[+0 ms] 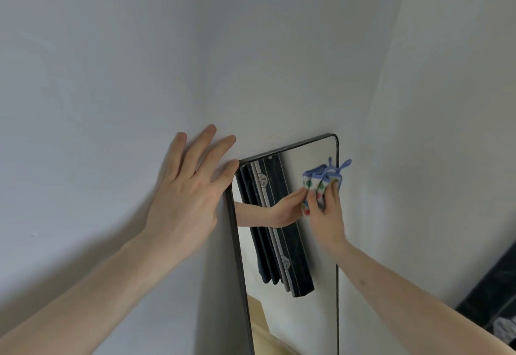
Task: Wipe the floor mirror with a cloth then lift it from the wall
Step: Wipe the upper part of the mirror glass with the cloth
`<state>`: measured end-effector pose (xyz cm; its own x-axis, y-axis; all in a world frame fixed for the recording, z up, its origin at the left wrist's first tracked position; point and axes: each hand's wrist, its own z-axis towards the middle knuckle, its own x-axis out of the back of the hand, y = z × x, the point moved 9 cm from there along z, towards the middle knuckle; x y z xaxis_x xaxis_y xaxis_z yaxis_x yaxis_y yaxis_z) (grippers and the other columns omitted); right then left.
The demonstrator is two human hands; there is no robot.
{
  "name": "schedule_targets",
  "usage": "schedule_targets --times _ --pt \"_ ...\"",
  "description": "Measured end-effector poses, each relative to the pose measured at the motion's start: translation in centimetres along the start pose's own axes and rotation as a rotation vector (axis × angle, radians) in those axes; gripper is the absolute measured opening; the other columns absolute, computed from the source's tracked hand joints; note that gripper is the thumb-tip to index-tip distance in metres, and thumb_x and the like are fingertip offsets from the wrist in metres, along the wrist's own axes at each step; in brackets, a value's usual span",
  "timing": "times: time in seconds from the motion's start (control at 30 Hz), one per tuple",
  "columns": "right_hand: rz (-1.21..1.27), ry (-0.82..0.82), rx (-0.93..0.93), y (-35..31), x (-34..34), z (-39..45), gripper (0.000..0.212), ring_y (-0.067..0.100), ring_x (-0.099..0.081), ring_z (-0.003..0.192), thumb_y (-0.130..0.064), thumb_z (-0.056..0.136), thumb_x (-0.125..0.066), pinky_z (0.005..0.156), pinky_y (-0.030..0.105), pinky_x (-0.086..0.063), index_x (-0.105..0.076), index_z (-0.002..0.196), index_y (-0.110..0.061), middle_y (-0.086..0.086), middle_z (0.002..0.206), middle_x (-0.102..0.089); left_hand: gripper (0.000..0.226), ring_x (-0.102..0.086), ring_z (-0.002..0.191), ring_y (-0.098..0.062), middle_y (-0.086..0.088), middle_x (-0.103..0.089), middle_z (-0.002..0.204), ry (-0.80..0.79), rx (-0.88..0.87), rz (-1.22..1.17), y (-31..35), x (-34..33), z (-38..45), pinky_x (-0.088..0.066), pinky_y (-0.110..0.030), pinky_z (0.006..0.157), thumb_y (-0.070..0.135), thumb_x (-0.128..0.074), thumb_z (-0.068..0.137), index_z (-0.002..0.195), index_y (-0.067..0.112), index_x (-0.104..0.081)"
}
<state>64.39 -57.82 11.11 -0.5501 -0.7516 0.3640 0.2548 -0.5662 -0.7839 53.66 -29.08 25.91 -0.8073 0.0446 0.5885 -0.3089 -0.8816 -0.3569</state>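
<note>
Up close, the floor mirror [312,243] is a tall, narrow pane in a thin black frame with rounded corners, leaning against a white wall [111,61] with its top edge touching the plaster and its lower part running out of the bottom of the view. Its glass reflects a dark curtain with pale vertical stripes and small motifs, plus a mirrored arm and hand meeting the real one at the cloth. One mirror, one cloth and two bare hands are in sight. The cloth [321,184] is small and bunched, white with red and green dots, edged in blue, with a blue loop sticking up past the mirror's right frame. The right hand [325,215] presses it flat to the glass near the upper right corner, fingers curled loosely over the bundle and pinning it rather than fully closed around it. The left hand [187,190] lies open at the mirror's upper left corner, four fingers spread on the wall and the thumb hooked against the frame edge, holding nothing else. At the lower right a dark, marbled object [491,299] stands beside the wall, well apart from the mirror; what it is cannot be told. A pale wooden surface shows in the glass near the bottom.
</note>
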Motion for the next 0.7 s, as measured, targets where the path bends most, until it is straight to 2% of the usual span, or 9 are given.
schedule_targets --times 0.1,0.17,0.23,0.33,0.4,0.5,0.57,0.63,0.7 --pt "0.023 -0.035 0.070 -4.0 -1.3 -2.1 0.065 0.012 -0.026 0.155 -0.063 0.103 -0.039 0.122 0.051 -0.036 -0.017 0.162 -0.046 -0.016 0.170 -0.014 0.064 -0.028 0.153 -0.042 -0.013 -0.043 0.160 0.011 -0.006 0.000 0.0 0.0 0.0 -0.001 -0.057 0.127 0.000 -0.077 0.068 0.130 0.011 -0.068" --pt "0.076 -0.085 0.104 -6.8 -2.2 -3.6 0.065 0.012 -0.015 0.158 -0.066 0.102 -0.038 0.123 0.056 -0.030 -0.017 0.161 -0.048 -0.019 0.171 -0.009 0.062 -0.029 0.152 -0.043 -0.014 -0.044 0.159 0.019 -0.005 -0.006 0.0 0.1 0.0 -0.002 -0.057 0.126 -0.001 -0.078 0.069 0.129 0.010 -0.069" --pt "0.070 -0.119 0.182 -10.1 -2.9 -5.5 0.060 0.008 -0.006 0.159 -0.055 0.105 -0.039 0.129 0.051 -0.018 -0.021 0.162 -0.045 -0.019 0.171 -0.009 0.061 -0.029 0.151 -0.043 -0.015 -0.044 0.159 0.023 -0.002 -0.014 -0.1 0.1 0.0 -0.001 -0.057 0.126 -0.001 -0.078 0.069 0.128 0.010 -0.069" --pt "0.049 -0.142 0.326 -13.8 -3.5 -8.0 0.053 0.007 -0.005 0.159 -0.043 0.109 -0.042 0.130 0.039 -0.013 -0.030 0.160 -0.036 -0.015 0.171 -0.017 0.059 -0.029 0.152 -0.043 -0.014 -0.044 0.159 0.025 0.000 -0.023 -0.1 0.0 0.1 0.001 -0.055 0.126 0.001 -0.078 0.070 0.128 0.010 -0.069" --pt "0.055 -0.147 0.353 -13.7 -3.8 -8.4 0.053 0.010 -0.007 0.160 -0.037 0.110 -0.043 0.131 0.038 -0.014 -0.032 0.161 -0.029 -0.011 0.171 -0.018 0.060 -0.028 0.152 -0.043 -0.014 -0.044 0.159 0.019 -0.004 -0.028 0.0 -0.1 0.1 0.002 -0.055 0.127 0.001 -0.078 0.069 0.128 0.010 -0.069" --pt "0.020 -0.090 0.402 -11.4 -3.5 -7.6 0.055 0.018 -0.010 0.161 -0.031 0.110 -0.043 0.129 0.050 -0.020 -0.030 0.162 -0.019 -0.001 0.172 -0.019 0.062 -0.027 0.153 -0.042 -0.013 -0.043 0.160 0.012 -0.008 -0.018 -0.1 -0.1 0.0 0.003 -0.055 0.127 0.001 -0.078 0.068 0.129 0.010 -0.068" --pt "-0.009 -0.080 0.312 -8.8 -3.1 -6.1 0.056 0.014 -0.007 0.161 -0.029 0.111 -0.040 0.129 0.049 -0.021 -0.023 0.164 -0.023 -0.005 0.173 -0.013 0.065 -0.025 0.153 -0.042 -0.013 -0.041 0.161 0.004 -0.010 -0.007 -0.1 -0.1 0.0 0.003 -0.055 0.128 0.000 -0.076 0.068 0.131 0.011 -0.067" --pt "-0.060 -0.055 0.196 -6.0 -2.2 -4.2 0.058 0.005 -0.006 0.159 -0.031 0.111 -0.038 0.129 0.042 -0.022 -0.019 0.165 -0.029 -0.012 0.173 -0.008 0.066 -0.024 0.154 -0.041 -0.013 -0.040 0.161 -0.002 -0.012 0.005 0.0 -0.1 -0.1 0.003 -0.055 0.128 0.001 -0.076 0.068 0.132 0.011 -0.066" --pt "-0.092 -0.026 0.132 -4.0 -1.0 -2.0 0.058 0.008 -0.018 0.158 -0.039 0.109 -0.037 0.124 0.044 -0.034 -0.019 0.164 -0.035 -0.014 0.172 -0.012 0.065 -0.024 0.154 -0.041 -0.013 -0.041 0.161 0.001 -0.011 0.006 -0.1 -0.1 0.0 0.002 -0.055 0.128 0.001 -0.077 0.068 0.132 0.011 -0.067"
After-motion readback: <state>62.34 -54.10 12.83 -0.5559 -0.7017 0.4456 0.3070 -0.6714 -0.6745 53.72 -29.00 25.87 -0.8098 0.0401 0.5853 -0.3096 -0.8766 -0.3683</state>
